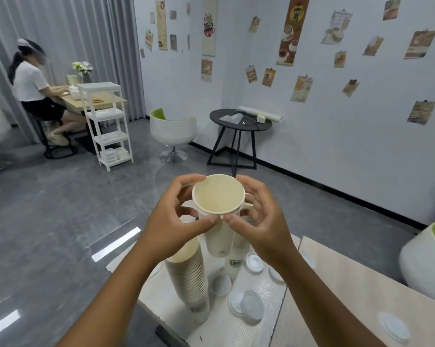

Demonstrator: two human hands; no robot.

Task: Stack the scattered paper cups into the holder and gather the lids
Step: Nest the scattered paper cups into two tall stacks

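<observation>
A cream paper cup (218,194) is held upright above the table, its open mouth facing me. My left hand (172,216) grips its left side and my right hand (259,216) grips its right side, thumbs meeting at the near rim. More cup bodies (217,242) hang nested beneath it. A tall stack of cups (187,279) stands below my left hand. Another stack with a green logo (235,262) stands behind my right wrist. Several white plastic lids lie scattered on the table, such as the lid (254,262), the lid (247,305) and the lid (394,328).
The pale wooden table (336,279) spans the lower right. A white and green chair (424,261) stands at the table's right edge. Farther off are a black round side table (239,126), a white chair (172,131), a white shelf rack (108,126) and a seated person (36,91).
</observation>
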